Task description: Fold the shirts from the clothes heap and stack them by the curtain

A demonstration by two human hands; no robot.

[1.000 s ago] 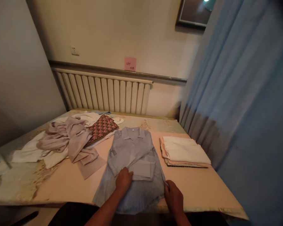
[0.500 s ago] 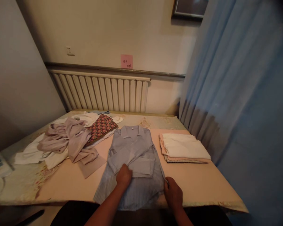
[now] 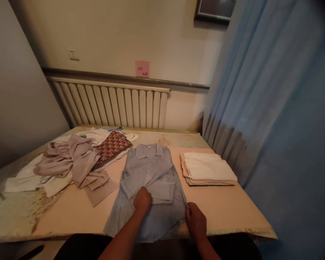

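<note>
A blue-grey collared shirt [image 3: 162, 218] lies spread on the table, its collar at the far end and both sleeves folded across the front. My left hand [image 3: 142, 199] rests closed on the shirt's middle, at the edge of the folded sleeves, with the fingertips curled out of sight against the cloth. At the shirt's right side, near the table's front edge, my right hand [image 3: 195, 219] pinches the side edge of the fabric, which is pulled slightly outward.
A neat stack of folded clothes [image 3: 209, 168], white on top, sits to the right. On the left lies a loose heap with a mauve garment [image 3: 69, 157] and a red patterned cloth [image 3: 112, 146]. A blue curtain [image 3: 262, 108] borders the table's right side; a radiator [image 3: 111, 103] stands behind.
Both hands keep their places on the shirt, with hardly any movement. The whole view has shifted slightly, so everything appears a little further left.
</note>
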